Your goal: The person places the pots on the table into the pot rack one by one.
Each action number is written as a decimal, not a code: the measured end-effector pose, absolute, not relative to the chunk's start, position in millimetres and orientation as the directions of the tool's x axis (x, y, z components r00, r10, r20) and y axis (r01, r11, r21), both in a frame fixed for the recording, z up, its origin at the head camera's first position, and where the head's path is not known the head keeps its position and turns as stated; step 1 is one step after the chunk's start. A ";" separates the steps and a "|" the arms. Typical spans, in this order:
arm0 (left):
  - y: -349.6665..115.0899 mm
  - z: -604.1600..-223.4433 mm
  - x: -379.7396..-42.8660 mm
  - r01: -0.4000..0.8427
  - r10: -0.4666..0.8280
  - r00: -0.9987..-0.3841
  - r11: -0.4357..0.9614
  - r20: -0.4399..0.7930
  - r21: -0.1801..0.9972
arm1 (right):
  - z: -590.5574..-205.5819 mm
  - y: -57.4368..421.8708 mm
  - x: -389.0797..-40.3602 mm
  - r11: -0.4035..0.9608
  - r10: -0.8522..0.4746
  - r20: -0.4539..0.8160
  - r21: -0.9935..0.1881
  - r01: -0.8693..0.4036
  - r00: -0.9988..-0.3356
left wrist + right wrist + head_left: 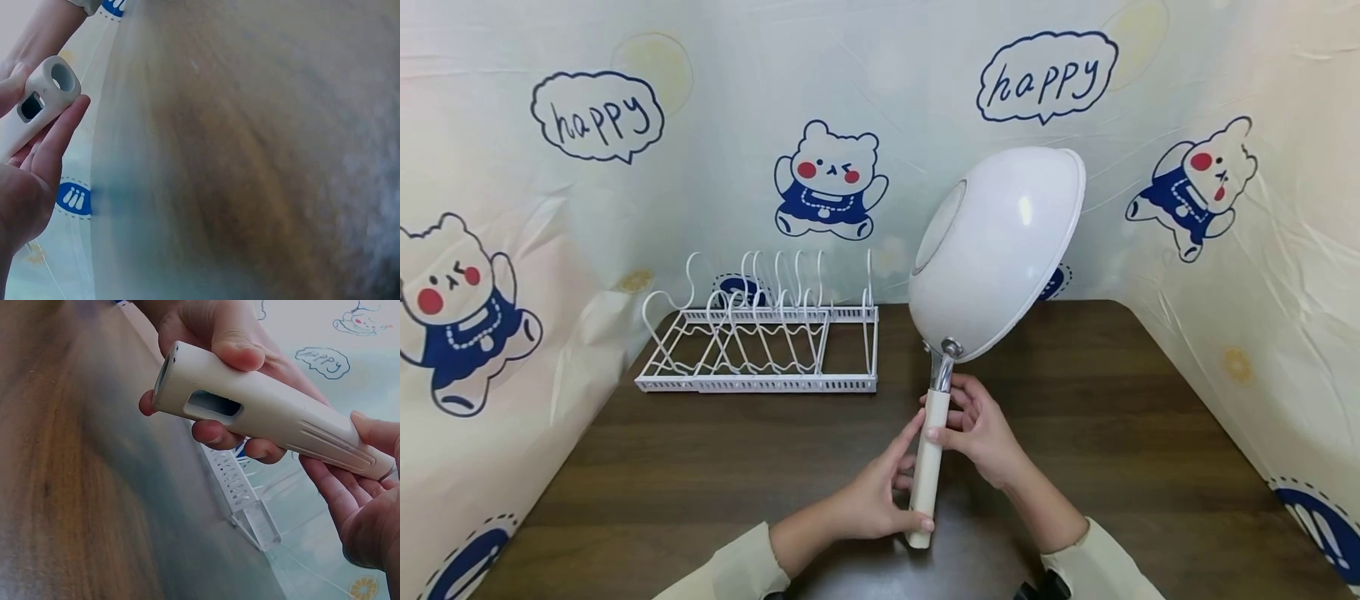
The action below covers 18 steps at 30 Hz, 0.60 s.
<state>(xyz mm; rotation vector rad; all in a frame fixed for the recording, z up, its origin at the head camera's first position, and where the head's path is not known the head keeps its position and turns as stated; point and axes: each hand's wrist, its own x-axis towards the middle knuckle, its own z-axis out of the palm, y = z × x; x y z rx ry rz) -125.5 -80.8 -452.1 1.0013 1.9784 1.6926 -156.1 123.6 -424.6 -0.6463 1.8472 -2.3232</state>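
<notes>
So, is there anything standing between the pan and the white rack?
Nothing visible stands between the pan and the rack to its left: in the head view, only table and printed cloth show in the gap. The left hand and right hand both hold the handle.

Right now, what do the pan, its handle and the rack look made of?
Pan: probably metal with a glossy white coating, given its sharp highlight. Handle: likely plastic, smooth cream, with molded-looking grooves and a slot. Rack: perhaps white-coated metal wire, judging by its thin bent rods; the slotted rails could be metal or plastic.
</notes>
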 end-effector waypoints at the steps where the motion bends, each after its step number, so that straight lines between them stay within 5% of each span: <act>1: -81.7 -452.5 -125.3 0.302 0.698 -0.691 0.041 0.189 0.952 | -424.3 122.5 -156.6 -0.259 -0.341 0.264 -0.949 -0.180 -0.902; 7: -86.2 -451.6 -125.5 0.411 0.660 -0.705 0.082 0.260 0.908 | -421.2 117.7 -160.6 -0.253 -0.356 0.276 -0.948 -0.192 -0.893; 18: -94.7 -440.0 -120.3 0.417 0.599 -0.753 0.118 0.270 0.901 | -406.6 107.8 -166.7 -0.254 -0.418 0.358 -0.929 -0.270 -0.835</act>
